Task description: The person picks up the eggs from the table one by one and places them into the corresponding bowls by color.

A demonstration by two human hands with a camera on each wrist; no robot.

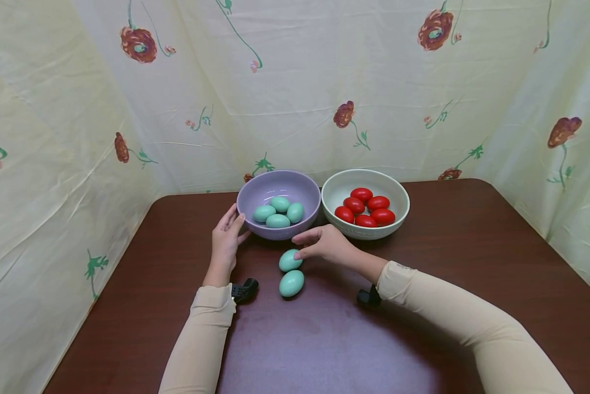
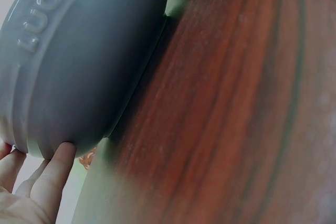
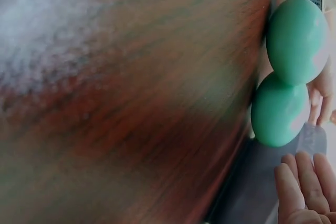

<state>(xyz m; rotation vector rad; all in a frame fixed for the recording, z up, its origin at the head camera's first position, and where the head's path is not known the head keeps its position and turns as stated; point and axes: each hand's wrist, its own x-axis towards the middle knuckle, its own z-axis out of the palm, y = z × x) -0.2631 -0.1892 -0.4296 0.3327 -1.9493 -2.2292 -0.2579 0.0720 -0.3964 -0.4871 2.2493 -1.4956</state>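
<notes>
In the head view, a purple bowl (image 1: 247, 191) holding several green eggs (image 1: 278, 221) stands at the back of the table. My left hand (image 1: 225, 241) rests on its left side, thumb at the rim. In the left wrist view, straight fingers (image 2: 55, 169) press the outer wall below raised lettering. Two more green eggs lie in front of the bowl, a far egg (image 1: 290, 261) and a near egg (image 1: 292, 284). My right hand (image 1: 331, 246) reaches over from the right, its thumb tip overlapping the far egg. In the right wrist view its fingers (image 3: 310, 182) are extended, gripping nothing.
A pale green bowl (image 1: 365, 234) with several red eggs (image 1: 366, 220) stands right beside the purple one. Behind the dark wooden table (image 1: 472, 235) hangs a flowered curtain (image 1: 295, 109), close to the bowls. Black wrist cameras (image 1: 245, 290) hang under both forearms.
</notes>
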